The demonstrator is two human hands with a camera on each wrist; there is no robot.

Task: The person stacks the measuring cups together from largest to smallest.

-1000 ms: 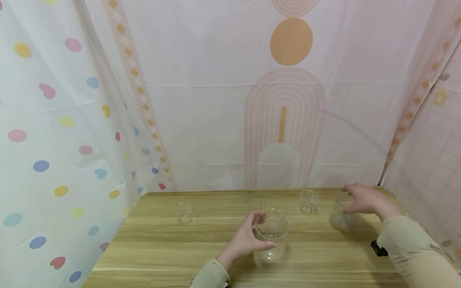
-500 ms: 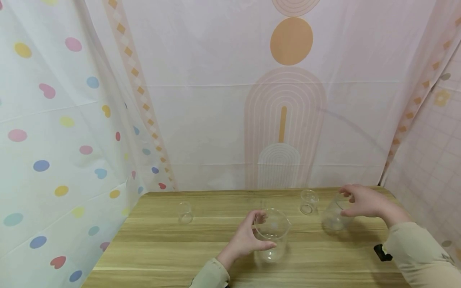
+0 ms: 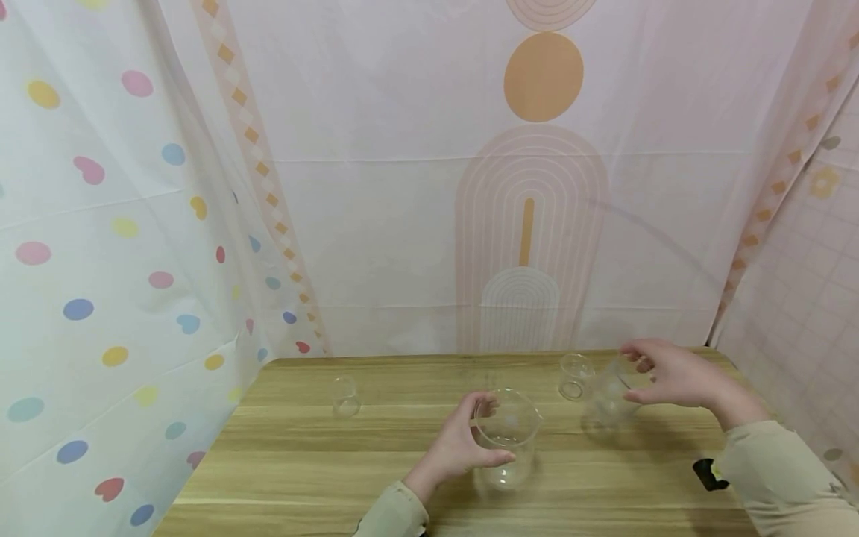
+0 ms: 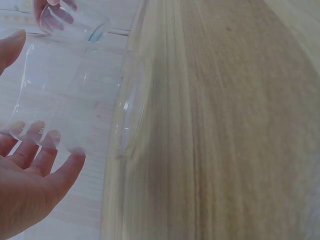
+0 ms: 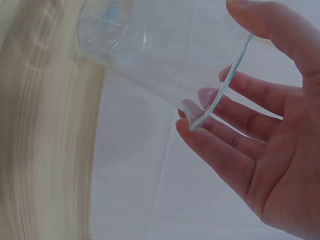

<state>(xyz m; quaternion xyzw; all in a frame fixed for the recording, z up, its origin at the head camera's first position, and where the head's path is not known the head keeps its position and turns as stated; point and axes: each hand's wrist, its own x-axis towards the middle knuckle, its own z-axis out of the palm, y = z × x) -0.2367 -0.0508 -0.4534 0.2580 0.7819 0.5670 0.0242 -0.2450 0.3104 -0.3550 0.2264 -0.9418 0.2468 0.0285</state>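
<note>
In the head view a large clear glass beaker (image 3: pixel 508 447) stands upright on the wooden table, its pouring lip toward the right. My left hand (image 3: pixel 463 440) holds it from the left, thumb in front and fingers round the back. To the right, my right hand (image 3: pixel 678 377) grips a second clear beaker (image 3: pixel 607 395) by its upper part, with thumb and fingers on opposite sides of the rim. That beaker leans, its base toward the left, and looks slightly raised off the table. Both beakers appear to have nothing in them.
A small glass beaker (image 3: pixel 576 379) stands just behind the right-hand beaker. Another small beaker (image 3: pixel 345 399) is at the left of the wooden table (image 3: pixel 302 462). Patterned curtains (image 3: pixel 376 224) hang behind and at both sides. A black object (image 3: pixel 710 474) shows beside the right sleeve.
My right hand has carried its beaker leftward from the right side of the table, and the beaker has tilted. The left hand and the large beaker have stayed still.
</note>
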